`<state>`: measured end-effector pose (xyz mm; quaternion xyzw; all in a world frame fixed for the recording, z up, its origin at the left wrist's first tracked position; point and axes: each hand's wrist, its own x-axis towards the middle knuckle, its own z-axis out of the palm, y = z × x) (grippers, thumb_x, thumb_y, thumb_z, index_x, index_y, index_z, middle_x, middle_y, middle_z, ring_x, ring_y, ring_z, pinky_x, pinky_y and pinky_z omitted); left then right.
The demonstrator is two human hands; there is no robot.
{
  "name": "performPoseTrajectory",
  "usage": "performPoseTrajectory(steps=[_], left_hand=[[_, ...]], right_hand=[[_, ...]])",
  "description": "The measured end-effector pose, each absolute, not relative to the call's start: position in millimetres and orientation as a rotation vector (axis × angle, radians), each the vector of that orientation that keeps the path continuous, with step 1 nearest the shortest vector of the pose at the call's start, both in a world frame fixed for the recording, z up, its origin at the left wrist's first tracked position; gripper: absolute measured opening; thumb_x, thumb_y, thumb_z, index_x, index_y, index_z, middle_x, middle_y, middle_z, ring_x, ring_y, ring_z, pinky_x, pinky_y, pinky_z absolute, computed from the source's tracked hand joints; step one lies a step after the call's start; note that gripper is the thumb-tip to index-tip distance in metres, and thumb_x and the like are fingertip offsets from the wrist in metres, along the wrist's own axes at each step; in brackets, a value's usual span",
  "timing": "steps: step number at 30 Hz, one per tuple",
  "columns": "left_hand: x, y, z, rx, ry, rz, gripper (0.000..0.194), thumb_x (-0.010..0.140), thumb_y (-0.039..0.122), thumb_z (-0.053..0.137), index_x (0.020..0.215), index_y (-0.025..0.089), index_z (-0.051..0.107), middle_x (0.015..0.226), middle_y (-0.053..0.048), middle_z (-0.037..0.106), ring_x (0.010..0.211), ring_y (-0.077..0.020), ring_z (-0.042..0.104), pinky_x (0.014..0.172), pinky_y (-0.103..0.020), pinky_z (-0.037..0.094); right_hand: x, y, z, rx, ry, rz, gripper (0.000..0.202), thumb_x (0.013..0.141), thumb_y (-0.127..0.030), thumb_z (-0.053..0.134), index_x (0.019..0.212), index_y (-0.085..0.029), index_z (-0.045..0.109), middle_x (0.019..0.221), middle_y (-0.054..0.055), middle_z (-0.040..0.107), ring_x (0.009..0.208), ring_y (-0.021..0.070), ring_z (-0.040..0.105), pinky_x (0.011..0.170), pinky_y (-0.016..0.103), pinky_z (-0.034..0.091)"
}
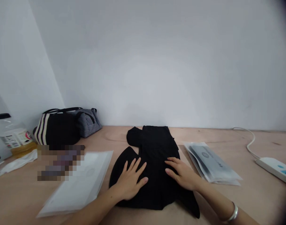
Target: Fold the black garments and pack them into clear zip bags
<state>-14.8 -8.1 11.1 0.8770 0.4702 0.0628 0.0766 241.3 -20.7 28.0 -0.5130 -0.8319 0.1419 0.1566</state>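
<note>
A black cloth garment [154, 187] lies spread on the table in front of me, partly folded, with a rounded flap at its far left and a pointed end at its near right. My left hand [132, 181] rests flat on its left part, fingers spread. On the right side of the cloth lies my right hand [180, 173], palm down with the fingers stretched out. Neither hand grips anything. The exact kind of garment cannot be made out.
Clear plastic sleeves [79, 184] lie at left, and a packaged item in frosted plastic [212, 162] at right. Two bags, one black [60, 129] and one striped [90, 122], stand by the wall near a bottle [18, 139]. A white power strip [275, 170] sits far right on the wooden table [227, 200].
</note>
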Motion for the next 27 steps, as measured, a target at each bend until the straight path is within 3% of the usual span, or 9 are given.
performPoseTrajectory(steps=[4,12,16,18,20,23,25,27], left_hand=[[-17,-11,3,2.624,1.429,0.162,0.058,0.085,0.060,0.019,0.136,0.032,0.015,0.144,-0.003,0.013,0.130,-0.0283,0.005,0.101,-0.056,0.006],[-21,-38,6,2.580,1.455,0.149,0.059,0.085,0.059,0.021,0.136,0.032,0.011,0.144,-0.005,0.006,0.130,-0.0297,0.003,0.100,-0.057,0.007],[-32,-49,24,2.548,1.319,0.237,0.054,0.087,0.052,0.027,0.135,0.029,0.021,0.144,-0.006,0.013,0.130,-0.0303,0.007,0.100,-0.056,0.010],[-43,-55,40,2.559,1.173,0.335,0.049,0.083,0.052,0.039,0.126,0.028,0.039,0.139,-0.006,0.029,0.127,-0.0292,0.020,0.101,-0.050,0.016],[-57,-61,53,2.546,1.009,0.351,0.042,0.072,0.053,0.054,0.106,0.027,0.054,0.124,-0.005,0.045,0.116,-0.0280,0.036,0.097,-0.043,0.027],[-76,-70,62,2.488,0.937,0.270,0.031,0.065,0.047,0.062,0.088,0.026,0.057,0.104,-0.003,0.054,0.098,-0.0242,0.046,0.085,-0.035,0.038],[-84,-75,60,2.455,0.981,0.252,0.015,0.072,0.037,0.057,0.082,0.025,0.057,0.096,-0.002,0.056,0.091,-0.0213,0.048,0.083,-0.033,0.038],[-88,-79,55,2.417,1.012,0.242,0.007,0.078,0.027,0.049,0.078,0.025,0.056,0.089,-0.001,0.057,0.086,-0.0188,0.049,0.080,-0.031,0.038]], right_hand=[[244,-28,0,-1.531,-2.542,0.307,0.067,0.081,-0.061,0.029,0.136,-0.025,0.019,0.143,0.008,0.016,0.130,0.0294,0.009,0.102,0.051,0.011],[254,-49,-3,-1.424,-2.663,0.291,0.071,0.079,-0.061,0.035,0.137,-0.031,0.006,0.144,0.008,0.004,0.129,0.0328,0.002,0.099,0.057,0.007],[253,-67,20,-1.383,-2.624,0.345,0.065,0.080,-0.058,0.036,0.136,-0.029,0.020,0.143,0.009,0.017,0.128,0.0323,0.012,0.099,0.054,0.012],[252,-78,36,-1.344,-2.566,0.389,0.061,0.076,-0.058,0.043,0.127,-0.025,0.039,0.132,0.011,0.037,0.120,0.0300,0.031,0.096,0.047,0.024],[252,-88,48,-1.310,-2.551,0.459,0.054,0.067,-0.058,0.055,0.107,-0.021,0.055,0.108,0.010,0.052,0.099,0.0262,0.046,0.085,0.040,0.035],[252,-97,53,-1.339,-2.592,0.543,0.032,0.061,-0.042,0.064,0.083,-0.019,0.058,0.087,0.005,0.055,0.080,0.0210,0.050,0.071,0.033,0.038],[254,-100,49,-1.373,-2.595,0.568,0.014,0.064,-0.025,0.058,0.077,-0.019,0.057,0.084,0.003,0.056,0.078,0.0182,0.050,0.068,0.029,0.038],[259,-104,46,-1.418,-2.579,0.596,0.011,0.064,-0.017,0.053,0.074,-0.020,0.056,0.081,0.001,0.058,0.075,0.0160,0.051,0.065,0.027,0.037]])
